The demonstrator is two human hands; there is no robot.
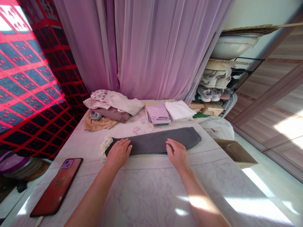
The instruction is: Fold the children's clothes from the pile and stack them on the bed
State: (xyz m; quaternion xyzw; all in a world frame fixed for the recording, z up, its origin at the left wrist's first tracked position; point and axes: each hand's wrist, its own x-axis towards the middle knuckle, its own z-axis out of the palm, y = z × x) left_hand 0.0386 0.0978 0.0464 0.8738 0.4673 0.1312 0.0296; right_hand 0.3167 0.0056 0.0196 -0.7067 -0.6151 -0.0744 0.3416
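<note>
A dark grey garment (pixel 149 141) lies folded into a long flat strip across the table, with a cream lace ruffle (pixel 105 146) at its left end. My left hand (pixel 120 150) rests on the strip near the ruffle, fingers stretched flat on the fabric. On the right half, my right hand (pixel 177 152) touches the strip along its near edge, fingers loosely apart and slightly bent. Neither hand grips the cloth. Beyond the strip sit a folded lilac cloth (pixel 158 114) on a small stack and a folded white cloth (pixel 180 110) beside it.
Loose clothes (pixel 113 107) are heaped at the back left of the table (pixel 146 192). A red phone (pixel 58 186) with a cable lies at front left. Purple curtains (pixel 151 50) hang behind. Right of the table are a shoe rack (pixel 243 71) and an open cardboard box (pixel 234 153).
</note>
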